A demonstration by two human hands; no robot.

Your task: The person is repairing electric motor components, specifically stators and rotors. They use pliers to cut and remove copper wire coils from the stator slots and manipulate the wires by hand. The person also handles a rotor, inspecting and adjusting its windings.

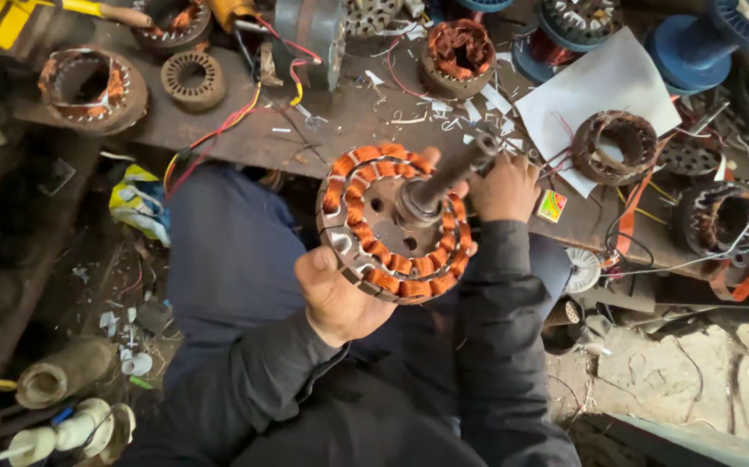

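Observation:
A round fan stator [392, 227] with orange copper coils around its rim and a grey metal shaft [448, 173] through its centre is held over my lap. My left hand [340, 298] grips its lower edge from below, thumb on the rim. My right hand [504, 186] is closed around the far side of the stator beside the shaft's upper end. Both sleeves are dark.
A worn wooden bench [245, 130] runs across the top, carrying several wound stators [91, 86], a bare laminated ring [193, 79], white paper [595, 91], blue wire spools [694, 47] and red and yellow wires [219, 130]. Cylinders [59, 372] and scraps lie on the floor at left.

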